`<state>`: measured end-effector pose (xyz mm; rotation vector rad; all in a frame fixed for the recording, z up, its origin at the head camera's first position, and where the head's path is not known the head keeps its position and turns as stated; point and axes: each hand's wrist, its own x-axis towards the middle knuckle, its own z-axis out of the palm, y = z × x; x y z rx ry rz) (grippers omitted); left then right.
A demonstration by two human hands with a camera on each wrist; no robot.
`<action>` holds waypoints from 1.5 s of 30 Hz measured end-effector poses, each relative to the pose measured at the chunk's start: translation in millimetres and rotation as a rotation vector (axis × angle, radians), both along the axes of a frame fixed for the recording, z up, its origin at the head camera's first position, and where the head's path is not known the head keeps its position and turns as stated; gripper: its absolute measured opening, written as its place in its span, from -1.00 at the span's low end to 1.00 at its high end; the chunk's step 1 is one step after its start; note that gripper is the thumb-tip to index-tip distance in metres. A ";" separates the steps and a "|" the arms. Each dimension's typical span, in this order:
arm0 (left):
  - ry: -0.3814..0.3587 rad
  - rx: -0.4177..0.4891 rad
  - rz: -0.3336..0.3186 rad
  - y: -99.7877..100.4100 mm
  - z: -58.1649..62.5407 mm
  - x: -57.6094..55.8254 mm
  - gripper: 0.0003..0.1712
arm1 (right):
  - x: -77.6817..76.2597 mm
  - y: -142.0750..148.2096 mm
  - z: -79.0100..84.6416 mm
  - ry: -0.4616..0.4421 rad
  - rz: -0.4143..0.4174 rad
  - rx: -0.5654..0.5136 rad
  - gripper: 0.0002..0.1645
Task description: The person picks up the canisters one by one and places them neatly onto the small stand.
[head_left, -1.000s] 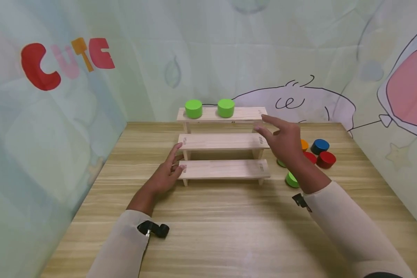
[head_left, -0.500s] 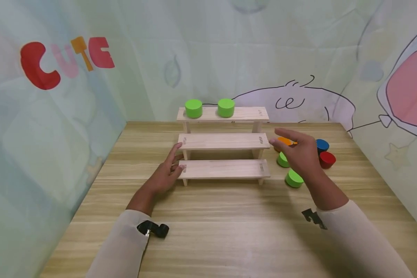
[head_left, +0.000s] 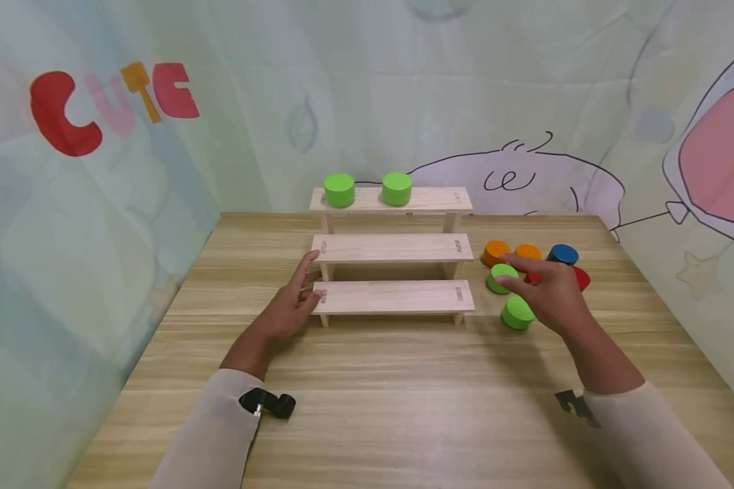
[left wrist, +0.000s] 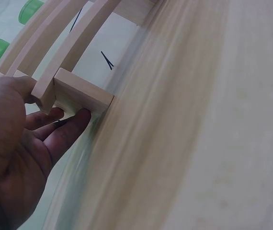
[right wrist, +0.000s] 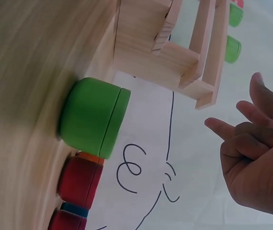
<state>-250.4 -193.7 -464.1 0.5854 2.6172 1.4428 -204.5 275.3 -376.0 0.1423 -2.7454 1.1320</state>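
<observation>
A wooden three-step rack [head_left: 393, 248] stands on the table, two green round blocks [head_left: 339, 191] on its top step. My left hand [head_left: 287, 309] holds the rack's left end; in the left wrist view the thumb lies over a step's end, fingers against the side support [left wrist: 81, 88]. My right hand [head_left: 553, 295] hovers over the loose blocks, thumb and index finger apart with nothing between them. Just beyond its fingertips sits a loose green block [head_left: 499, 282]; a second green block [head_left: 517, 314] lies nearer me. The right wrist view shows the hand's other fingers curled.
Two orange blocks [head_left: 496, 252] and a blue block [head_left: 563, 255] lie behind the right hand. Two red blocks [head_left: 582, 277] are partly hidden by it. A printed cloth [head_left: 269, 122] hangs behind and beside the wooden table [head_left: 373, 401].
My right hand has moved from the top step's right end, rightward and toward me, to the loose blocks. The left hand stays at the rack's left end.
</observation>
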 end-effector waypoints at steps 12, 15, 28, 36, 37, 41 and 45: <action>0.005 0.012 -0.016 0.2 -0.4 -0.1 -0.09 | 1.3 21.5 -12.9 -0.125 -0.012 -0.022 -0.33; 0.006 0.009 -0.013 -0.1 0.4 0.5 -0.10 | 0.6 26.5 -15.6 -0.147 -0.016 -0.040 -0.30; -0.002 0.005 -0.002 -0.5 0.3 0.8 -0.10 | -6.5 46.6 -26.7 -0.302 0.009 -0.076 -0.23; -0.005 0.016 -0.006 -1.5 -1.6 0.5 -0.11 | -13.0 61.6 -37.5 -0.340 0.094 -0.058 -0.27; -0.005 0.016 -0.005 -1.5 -1.7 0.3 -0.11 | -13.9 63.8 -38.6 -0.344 0.106 -0.055 -0.26; -0.006 0.013 -0.006 -1.3 -2.2 -0.4 -0.11 | -16.3 70.1 -41.8 -0.387 0.125 -0.056 -0.26; -0.005 0.013 -0.014 -1.1 -2.0 -0.5 -0.11 | -16.6 73.3 -43.3 -0.419 0.156 -0.040 -0.27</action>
